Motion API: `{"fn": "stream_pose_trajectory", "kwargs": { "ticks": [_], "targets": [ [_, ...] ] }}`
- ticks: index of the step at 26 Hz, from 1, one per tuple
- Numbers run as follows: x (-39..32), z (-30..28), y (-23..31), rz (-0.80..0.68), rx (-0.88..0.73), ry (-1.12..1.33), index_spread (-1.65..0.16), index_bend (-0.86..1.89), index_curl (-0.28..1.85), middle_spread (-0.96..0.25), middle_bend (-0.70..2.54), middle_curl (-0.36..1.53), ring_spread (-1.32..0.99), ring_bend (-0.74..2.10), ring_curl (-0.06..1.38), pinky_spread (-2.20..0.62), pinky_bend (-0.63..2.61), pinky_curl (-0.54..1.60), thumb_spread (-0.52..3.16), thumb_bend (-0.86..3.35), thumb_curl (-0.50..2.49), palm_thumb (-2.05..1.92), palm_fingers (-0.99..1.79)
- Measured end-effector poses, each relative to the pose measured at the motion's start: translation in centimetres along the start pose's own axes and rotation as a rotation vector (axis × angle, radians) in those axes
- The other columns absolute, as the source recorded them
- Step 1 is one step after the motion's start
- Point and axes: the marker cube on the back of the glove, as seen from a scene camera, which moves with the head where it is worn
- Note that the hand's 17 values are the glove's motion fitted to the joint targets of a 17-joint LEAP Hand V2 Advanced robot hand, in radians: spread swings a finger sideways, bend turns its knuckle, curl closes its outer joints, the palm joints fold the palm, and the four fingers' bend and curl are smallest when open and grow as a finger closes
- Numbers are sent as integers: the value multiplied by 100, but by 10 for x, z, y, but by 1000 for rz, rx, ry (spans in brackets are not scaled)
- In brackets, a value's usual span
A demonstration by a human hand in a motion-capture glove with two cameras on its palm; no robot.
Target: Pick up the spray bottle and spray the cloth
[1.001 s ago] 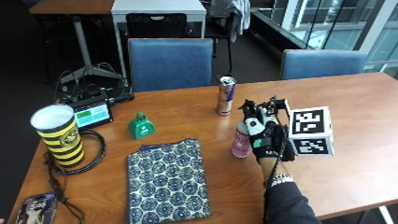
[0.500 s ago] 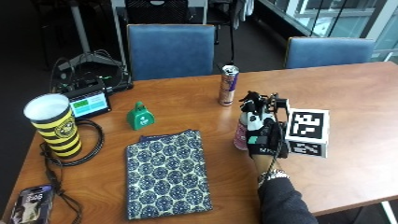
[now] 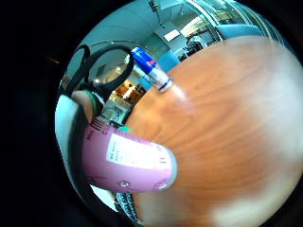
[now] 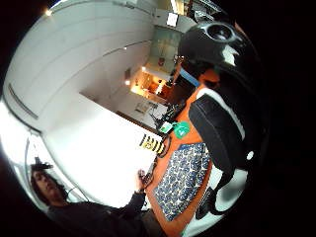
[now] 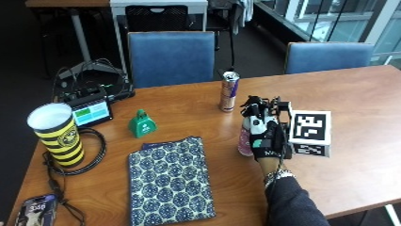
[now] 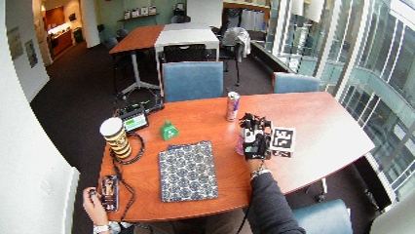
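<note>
The spray bottle (image 5: 244,141) has a pink body and a white head. It stands upright on the wooden table (image 5: 188,103), right of the cloth. My gloved right hand (image 5: 270,139) is wrapped round it from the right side, fingers curled over the head. The pink body (image 3: 128,163) sits close against the palm in the little finger side view. The blue-and-white patterned cloth (image 5: 169,181) lies flat near the table's front edge, a short way left of the bottle. It also shows in the thumb side view as the cloth (image 4: 185,177) and in the wide view as the cloth (image 6: 188,170).
A drink can (image 5: 228,91) stands just behind the bottle. A green bell (image 5: 142,124) sits behind the cloth. At the left are a yellow-and-black cup (image 5: 58,134), a device with cables (image 5: 91,110) and a phone (image 5: 36,212). Blue chairs (image 5: 172,56) line the far side.
The outside camera has shifted. My hand stays round the spray bottle in the same spot on the table, and the cloth has not moved.
</note>
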Motion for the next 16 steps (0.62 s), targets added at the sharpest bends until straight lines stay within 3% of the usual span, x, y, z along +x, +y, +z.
{"fn": "stream_pose_trajectory", "kwargs": {
  "ticks": [9, 16],
  "targets": [
    [-49, -21, -31, -139, -14, 41, -29, 19, 47, -23, 52, 52, -20, 52, 44, -27, 37, 38, 148, 0, 22, 60, 143],
    [-109, -18, -54, -360, -207, 227, -29, 22, 49, -23, 58, 54, -20, 60, 46, -31, 39, 39, 149, 0, 21, 62, 146]
  ]
}}
